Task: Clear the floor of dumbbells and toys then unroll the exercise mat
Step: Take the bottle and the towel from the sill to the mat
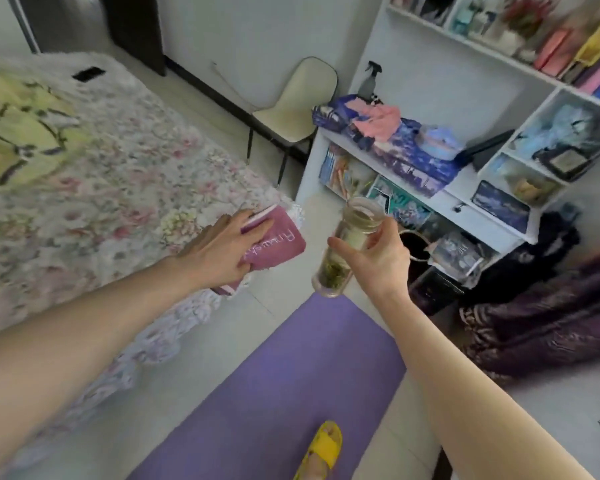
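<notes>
- Head cam: purple exercise mat (284, 386) is already lying unrolled on the floor, no dumbbells or toys showing, so it's looking nearly done.
- Left hand (219, 251) is gripping a pink book (278, 249) over the bed (118, 174); right hand (378, 254) is holding a glass bottle (343, 247).

mat (291, 386): matt purple foam, smooth
bottle (343, 244): clear glossy glass or plastic
book (274, 244): matt pink cover
bedspread (125, 174): soft floral cloth
floor (184, 386): glossy pale tile
slipper (323, 445): smooth yellow plastic
</notes>
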